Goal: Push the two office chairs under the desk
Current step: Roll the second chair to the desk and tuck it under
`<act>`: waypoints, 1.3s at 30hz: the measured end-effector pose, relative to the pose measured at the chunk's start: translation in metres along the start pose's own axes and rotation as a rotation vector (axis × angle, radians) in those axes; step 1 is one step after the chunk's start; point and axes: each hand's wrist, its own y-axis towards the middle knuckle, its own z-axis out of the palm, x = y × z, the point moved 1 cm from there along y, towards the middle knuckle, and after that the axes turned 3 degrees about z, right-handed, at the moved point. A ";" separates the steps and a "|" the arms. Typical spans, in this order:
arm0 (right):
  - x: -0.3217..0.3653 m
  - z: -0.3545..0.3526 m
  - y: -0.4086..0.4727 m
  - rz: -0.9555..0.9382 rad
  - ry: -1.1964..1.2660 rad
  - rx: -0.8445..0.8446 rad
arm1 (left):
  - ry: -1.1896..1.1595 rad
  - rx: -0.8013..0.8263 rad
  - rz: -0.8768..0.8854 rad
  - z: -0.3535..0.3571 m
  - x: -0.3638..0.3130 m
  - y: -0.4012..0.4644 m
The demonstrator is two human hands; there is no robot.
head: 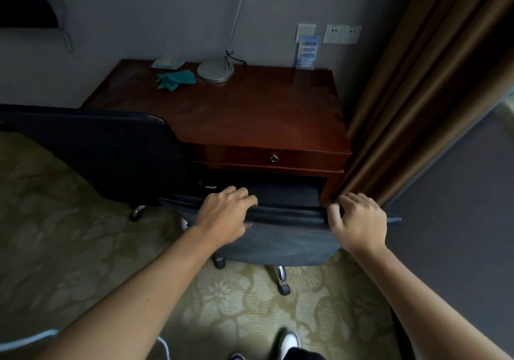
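Note:
A dark office chair (281, 243) stands in front of the reddish-brown wooden desk (250, 109), its seat partly in the opening under the drawer. My left hand (225, 215) and my right hand (358, 223) both grip the top edge of its backrest. A second dark office chair (91, 148) stands to the left, its backrest against the desk's front left corner. Chrome legs with black castors show beneath both chairs.
On the desk sit a silver lamp (215, 71), a crumpled green cloth (175, 79) and a blue card stand (306, 52). A brown curtain (417, 95) hangs close on the right. Patterned carpet (69, 234) covers the floor; my white shoe (289, 343) is below.

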 end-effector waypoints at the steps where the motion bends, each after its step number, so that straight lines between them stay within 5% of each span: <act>1: 0.001 0.000 -0.001 0.005 -0.006 -0.004 | -0.002 0.000 0.018 -0.001 0.002 -0.001; 39: -0.008 0.051 0.139 -0.024 -0.014 -0.226 | -0.026 -0.060 0.158 -0.013 0.086 0.138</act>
